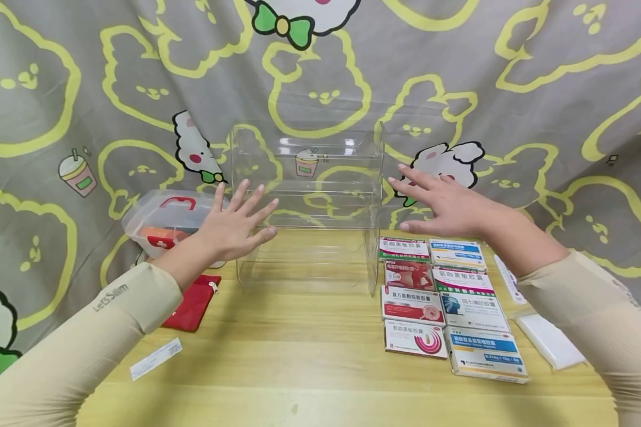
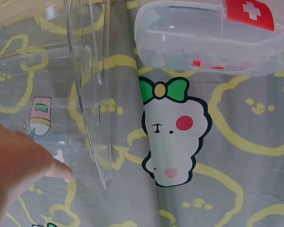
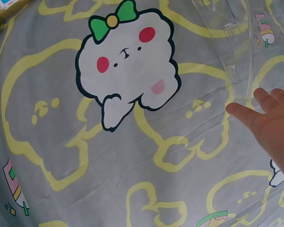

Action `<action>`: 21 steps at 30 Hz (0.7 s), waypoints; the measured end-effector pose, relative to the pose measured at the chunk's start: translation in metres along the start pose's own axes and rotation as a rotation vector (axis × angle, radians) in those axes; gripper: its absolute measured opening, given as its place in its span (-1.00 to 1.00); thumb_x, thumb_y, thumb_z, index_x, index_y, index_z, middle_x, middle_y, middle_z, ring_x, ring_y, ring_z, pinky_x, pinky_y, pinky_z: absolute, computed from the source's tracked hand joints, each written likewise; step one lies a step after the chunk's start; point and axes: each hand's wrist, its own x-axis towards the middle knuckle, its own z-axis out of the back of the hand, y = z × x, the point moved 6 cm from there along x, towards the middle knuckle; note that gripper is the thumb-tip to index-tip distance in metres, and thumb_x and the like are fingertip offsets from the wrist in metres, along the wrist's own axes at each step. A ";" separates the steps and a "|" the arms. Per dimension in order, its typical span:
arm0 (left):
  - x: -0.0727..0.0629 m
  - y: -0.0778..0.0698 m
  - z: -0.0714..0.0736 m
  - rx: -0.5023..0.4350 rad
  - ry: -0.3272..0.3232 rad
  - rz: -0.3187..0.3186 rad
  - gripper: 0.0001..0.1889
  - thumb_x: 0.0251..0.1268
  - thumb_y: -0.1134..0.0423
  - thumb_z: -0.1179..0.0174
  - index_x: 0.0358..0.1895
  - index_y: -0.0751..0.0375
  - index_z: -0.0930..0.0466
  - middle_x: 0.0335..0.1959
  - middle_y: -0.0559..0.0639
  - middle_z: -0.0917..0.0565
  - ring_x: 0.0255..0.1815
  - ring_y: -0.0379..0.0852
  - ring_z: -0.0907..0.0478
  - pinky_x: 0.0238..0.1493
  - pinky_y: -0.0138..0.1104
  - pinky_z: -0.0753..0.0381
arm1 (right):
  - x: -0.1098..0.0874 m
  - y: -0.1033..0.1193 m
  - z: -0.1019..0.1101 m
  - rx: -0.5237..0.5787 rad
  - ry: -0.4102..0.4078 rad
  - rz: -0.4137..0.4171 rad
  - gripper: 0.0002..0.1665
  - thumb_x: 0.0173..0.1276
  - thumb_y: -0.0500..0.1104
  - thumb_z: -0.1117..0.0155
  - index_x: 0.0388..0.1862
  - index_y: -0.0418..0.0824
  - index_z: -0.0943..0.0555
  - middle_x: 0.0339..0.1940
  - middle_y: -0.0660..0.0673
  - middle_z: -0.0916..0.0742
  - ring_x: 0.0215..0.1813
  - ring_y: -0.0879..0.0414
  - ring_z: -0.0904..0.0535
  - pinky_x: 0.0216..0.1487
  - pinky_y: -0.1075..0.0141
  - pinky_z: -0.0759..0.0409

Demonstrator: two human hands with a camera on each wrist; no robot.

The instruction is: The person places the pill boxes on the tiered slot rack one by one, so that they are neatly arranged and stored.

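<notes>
A clear acrylic tiered rack (image 1: pixel 310 249) stands upright at the back of the wooden table. My left hand (image 1: pixel 237 219), fingers spread and straight, hovers by the rack's left side in the head view; whether it touches the panel I cannot tell. On the other side my right hand (image 1: pixel 443 201) is held up with extended fingers near the rack's right panel, holding nothing. In the right wrist view the fingertips (image 3: pixel 234 108) are close to the rack's edge (image 3: pixel 241 71). Below the right hand, several medicine boxes (image 1: pixel 475 311) lie in two columns.
At the back left sits a translucent first-aid box (image 1: pixel 160 219) with a red pouch (image 1: pixel 192 305) in front of it. A paper strip (image 1: pixel 156 359) lies at left. Beyond the medicine boxes is a white packet (image 1: pixel 550 341). A patterned curtain (image 1: pixel 320 77) hangs behind the table.
</notes>
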 end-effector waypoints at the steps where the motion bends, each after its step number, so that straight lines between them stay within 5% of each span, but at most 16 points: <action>1: 0.001 0.001 0.002 -0.003 -0.001 0.005 -0.25 0.31 -0.39 0.53 0.50 -0.17 0.21 0.53 0.01 0.30 0.48 0.11 0.57 0.26 0.10 0.74 | 0.002 0.000 0.001 -0.003 0.000 0.001 0.01 0.19 0.47 0.01 0.51 0.24 0.15 0.55 0.07 0.20 0.51 -0.20 0.11 0.37 -0.23 0.24; 8: 0.008 0.004 0.012 -0.004 -0.014 0.012 -0.24 0.29 -0.42 0.56 0.50 -0.21 0.26 0.53 0.00 0.33 0.45 0.08 0.66 0.23 0.12 0.77 | 0.009 -0.004 0.009 -0.046 -0.032 0.007 0.14 0.11 0.49 -0.08 0.50 0.27 0.28 0.54 0.06 0.22 0.49 -0.22 0.05 0.33 -0.29 0.18; 13: -0.001 0.007 0.005 -0.041 -0.073 0.057 -0.18 0.28 -0.38 0.25 0.50 -0.15 0.29 0.53 0.06 0.33 0.46 0.09 0.64 0.30 0.12 0.64 | -0.002 -0.002 0.004 -0.040 -0.093 0.021 0.17 0.12 0.42 -0.16 0.51 0.23 0.28 0.55 -0.01 0.14 0.48 -0.20 -0.01 0.35 -0.25 0.15; 17: -0.011 0.014 -0.010 -0.186 -0.184 0.133 -0.07 0.22 -0.17 -0.10 0.51 0.10 0.20 0.51 0.21 0.17 0.50 0.19 0.38 0.39 0.12 0.33 | -0.020 -0.004 -0.010 -0.058 -0.118 0.022 0.10 0.17 0.27 -0.25 0.53 0.12 0.13 0.53 -0.15 -0.06 0.48 -0.17 -0.01 0.35 -0.23 0.07; 21: -0.018 0.027 -0.033 -0.406 -0.316 0.240 -0.07 0.17 0.02 -0.19 0.47 0.30 0.14 0.47 0.31 0.03 0.49 0.25 0.21 0.40 0.10 0.16 | -0.033 -0.014 -0.028 -0.074 -0.083 -0.012 -0.04 0.17 0.13 -0.32 0.48 -0.01 -0.12 0.48 -0.23 -0.18 0.45 -0.23 -0.07 0.32 -0.21 -0.06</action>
